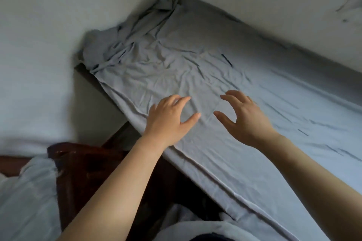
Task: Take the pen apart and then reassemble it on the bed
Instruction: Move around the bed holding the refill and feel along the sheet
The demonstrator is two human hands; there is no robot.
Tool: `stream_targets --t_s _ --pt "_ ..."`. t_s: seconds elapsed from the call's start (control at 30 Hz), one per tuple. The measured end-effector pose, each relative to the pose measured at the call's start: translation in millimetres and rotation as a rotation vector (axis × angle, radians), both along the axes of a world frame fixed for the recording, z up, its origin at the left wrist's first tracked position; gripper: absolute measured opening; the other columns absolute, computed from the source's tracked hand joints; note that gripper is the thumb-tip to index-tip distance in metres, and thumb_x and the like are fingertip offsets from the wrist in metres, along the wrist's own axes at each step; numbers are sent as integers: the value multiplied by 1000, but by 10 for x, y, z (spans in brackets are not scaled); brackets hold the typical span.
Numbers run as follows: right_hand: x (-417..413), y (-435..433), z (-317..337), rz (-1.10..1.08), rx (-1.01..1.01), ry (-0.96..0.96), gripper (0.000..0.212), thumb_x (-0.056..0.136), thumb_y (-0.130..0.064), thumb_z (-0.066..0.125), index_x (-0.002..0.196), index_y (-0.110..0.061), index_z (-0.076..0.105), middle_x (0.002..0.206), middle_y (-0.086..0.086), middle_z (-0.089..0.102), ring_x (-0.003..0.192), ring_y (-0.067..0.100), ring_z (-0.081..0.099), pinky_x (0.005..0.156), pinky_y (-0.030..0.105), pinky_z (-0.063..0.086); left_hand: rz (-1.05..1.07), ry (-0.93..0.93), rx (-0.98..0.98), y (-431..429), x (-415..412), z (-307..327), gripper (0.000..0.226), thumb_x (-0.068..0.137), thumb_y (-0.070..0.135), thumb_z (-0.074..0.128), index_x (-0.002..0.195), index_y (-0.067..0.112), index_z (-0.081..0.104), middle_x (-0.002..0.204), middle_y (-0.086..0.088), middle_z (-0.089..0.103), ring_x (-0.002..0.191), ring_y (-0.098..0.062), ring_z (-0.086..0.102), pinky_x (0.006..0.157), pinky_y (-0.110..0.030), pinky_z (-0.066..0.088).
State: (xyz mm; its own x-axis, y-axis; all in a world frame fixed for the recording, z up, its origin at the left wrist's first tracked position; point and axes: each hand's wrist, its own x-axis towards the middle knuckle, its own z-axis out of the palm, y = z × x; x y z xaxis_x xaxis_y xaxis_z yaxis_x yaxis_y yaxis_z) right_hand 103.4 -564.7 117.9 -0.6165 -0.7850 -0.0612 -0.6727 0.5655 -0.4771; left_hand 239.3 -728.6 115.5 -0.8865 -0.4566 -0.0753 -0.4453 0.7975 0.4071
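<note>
A thin dark pen lies on the grey bed sheet, well beyond both hands. My left hand hovers over the near edge of the bed, fingers spread and nothing in it. My right hand is beside it to the right, also spread and holding nothing. A gap of wrinkled sheet separates the two hands. A second short dark mark lies on the sheet right of my right hand; I cannot tell whether it is a pen part or a crease.
The sheet is bunched up in the far corner where two pale walls meet. A dark wooden bed frame runs along the near left side. Pale bedding lies at the lower left.
</note>
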Motion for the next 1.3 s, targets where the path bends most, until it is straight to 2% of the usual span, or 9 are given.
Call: stream_targets --t_s 0.3,0.5,0.67,0.8,0.9,1.07,1.13,1.2,1.3 --pt "-1011 -578 -386 -121 86 10 53 87 -51 46 128 -18 44 135 4 47 120 27 47 95 42 45 -205 -40 -18 -796 -1410 -615 63 80 62 42 133 28 40 140 -2 43 129 -24 38 102 -52 36" --pt "-1788 -1039 -758 -102 158 46 45 89 -45 48 127 -21 46 134 3 50 122 28 46 97 44 41 -209 -88 -71 -1220 -2072 -1232 64 80 60 45 136 30 35 147 -7 35 134 -28 30 104 -53 33" --pt "-2315 -1428 -1141 -147 185 86 35 90 -37 49 121 -20 51 124 3 58 115 30 49 91 43 40 -146 -125 -97 -1517 -2474 -1691 67 79 60 45 138 31 31 152 -6 27 138 -30 23 105 -56 32" --pt "-2633 -1628 -1450 -175 186 34 31 89 -31 49 117 -19 53 117 7 58 107 32 51 83 41 44 -84 -79 -145 -1607 -2623 -1974 61 81 54 49 136 29 36 150 -5 31 137 -30 25 107 -58 23" --pt "-2796 -1702 -1628 -216 186 -39 27 88 -31 51 111 -16 54 109 10 56 100 32 52 74 39 48 -49 4 -199 -1602 -2619 -2108 59 79 54 44 134 33 38 148 -2 37 135 -28 32 107 -56 23" --pt "-2850 -1840 -1735 -245 76 -116 20 84 -19 56 102 -13 58 97 12 61 83 34 58 62 32 42 -39 -6 -215 -1615 -2656 -2112 61 76 55 43 133 35 37 147 -1 37 134 -26 34 105 -54 23" --pt "-2837 -1913 -1733 -214 37 -149 17 81 -16 57 97 -13 60 91 9 63 80 31 58 61 30 42 -35 -11 -208 -1616 -2653 -2113 61 75 55 44 133 36 37 147 -1 37 134 -26 33 105 -54 24" --pt "-2826 -1961 -1721 -207 6 -140 15 79 -17 57 93 -14 61 89 7 64 80 29 59 62 35 48 -33 -16 -206 -1618 -2652 -2112 61 75 55 44 133 36 37 147 -1 37 134 -25 33 106 -54 23" --pt "-2776 -1995 -1738 -237 20 -79 23 80 -25 60 100 -15 60 97 9 62 85 30 58 65 38 52 -31 -19 -207 -1621 -2654 -2111 61 75 55 45 133 37 36 148 0 36 134 -24 32 106 -54 23"
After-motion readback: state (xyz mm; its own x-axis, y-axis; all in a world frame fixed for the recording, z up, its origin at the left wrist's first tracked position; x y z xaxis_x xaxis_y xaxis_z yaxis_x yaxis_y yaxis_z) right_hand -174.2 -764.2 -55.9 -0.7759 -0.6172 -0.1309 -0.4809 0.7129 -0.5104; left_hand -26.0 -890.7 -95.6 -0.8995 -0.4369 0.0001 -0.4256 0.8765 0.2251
